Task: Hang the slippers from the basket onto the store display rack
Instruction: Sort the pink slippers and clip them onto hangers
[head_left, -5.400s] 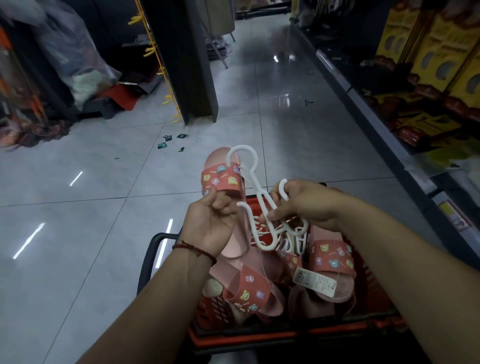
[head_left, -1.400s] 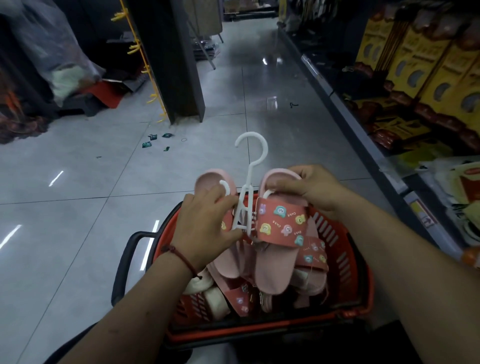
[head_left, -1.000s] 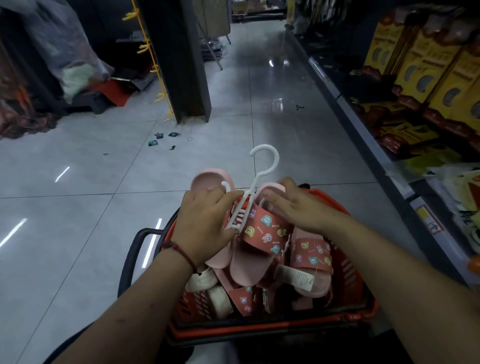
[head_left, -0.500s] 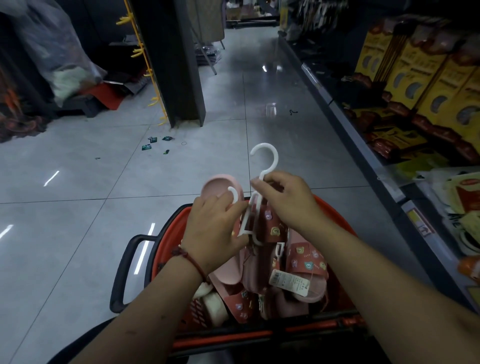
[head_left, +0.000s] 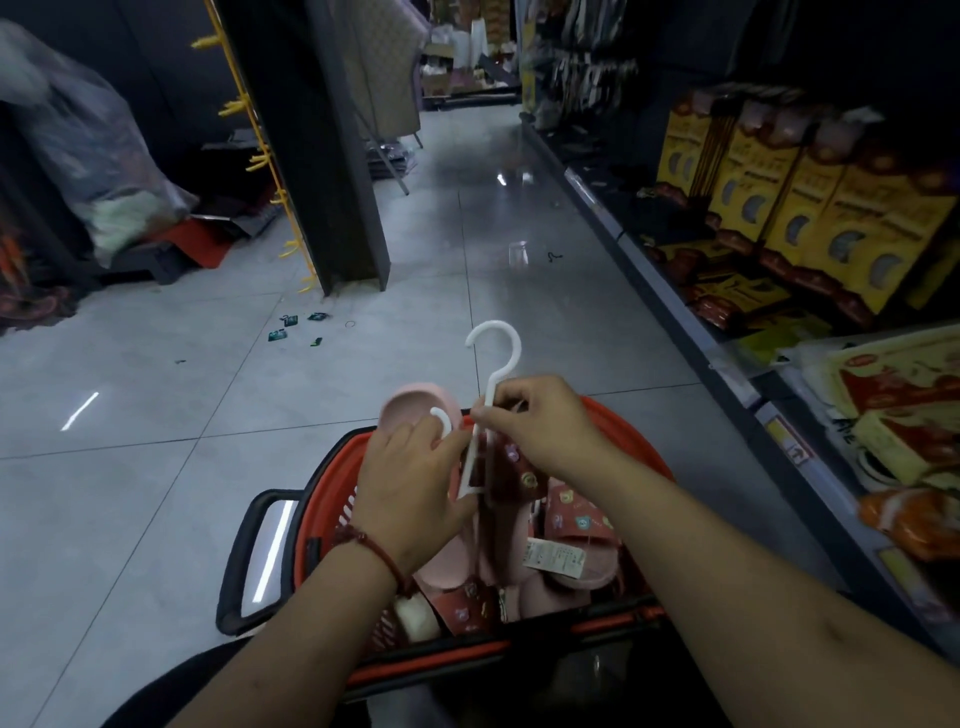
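We're early: right grip (head_left: 545, 431) pinches the hanger (head_left: 489, 391), left grip (head_left: 415, 483) holds a pink slipper (head_left: 410, 410), none racked yet, basket (head_left: 319, 499) loaded.

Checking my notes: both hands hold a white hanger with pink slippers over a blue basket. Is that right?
Not quite. The basket is red, not blue, as the head view shows. The rest stands: the left hand and right hand hold the white hanger with pink slippers over it.
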